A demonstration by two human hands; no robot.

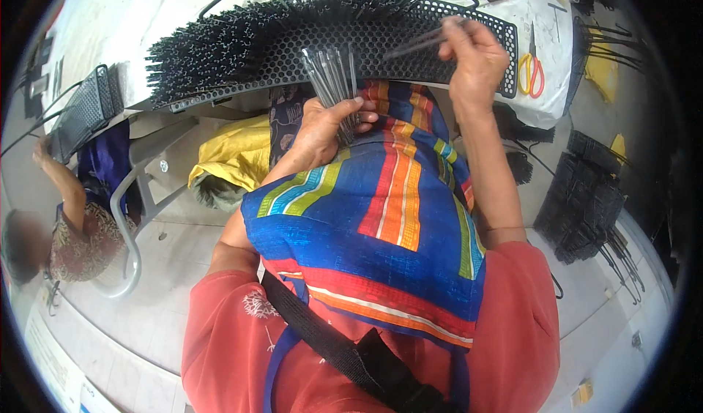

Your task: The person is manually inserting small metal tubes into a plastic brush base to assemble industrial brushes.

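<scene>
A long black perforated panel (377, 56) lies across the table in front of me. Dense black bristle-like tufts (220, 47) stand up from its left part and along its far edge, while bare holes show at the middle and right. In my left hand (322, 126), by the panel's near edge, is a bundle of thin dark strips (329, 76) fanned upward, the fingers closed round its lower end. My right hand (476, 65) is raised over the panel's right part. Between its thumb and fingers it pinches a thin strip (416, 45), blurred, pointing left toward the holes.
Scissors (532, 72) with yellow and red handles lie on the table (549, 98) right of the panel. Black bristled panels (582, 193) are piled at the right. A yellow cloth or bag (238, 153) and a grey chair frame (128, 222) are left. Another person (88, 237) handles a black panel (84, 116).
</scene>
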